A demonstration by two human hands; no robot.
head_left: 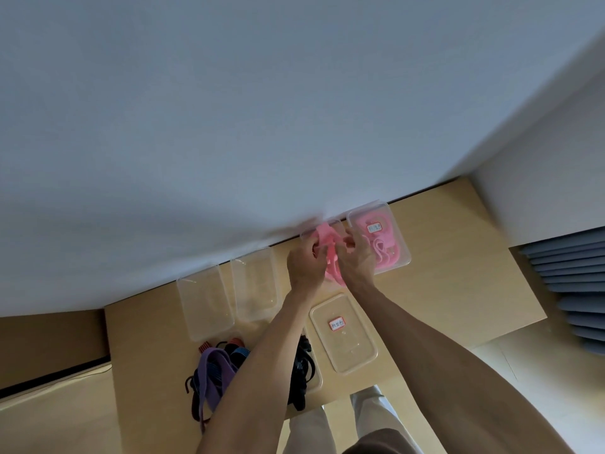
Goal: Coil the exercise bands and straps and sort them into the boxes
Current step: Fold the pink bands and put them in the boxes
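Both hands are raised over the far side of the wooden table [451,257], holding one pink band [330,253] between them. My left hand [306,263] grips its left part, and my right hand [358,257] pinches its upper right part. The band hangs in a loop below the fingers. Just to the right stands a clear box [404,257] with a red-edged label and pink bands inside. A purple strap [212,371] lies in a tangle with blue and black bands at the near left. Black straps [302,371] lie partly hidden under my left forearm.
Two clear boxes [206,303] [255,283] stand at the far left by the white wall. A labelled clear lid or box [343,332] lies under my right forearm. Stacked grey-blue mats [569,276] sit to the right beyond the table edge.
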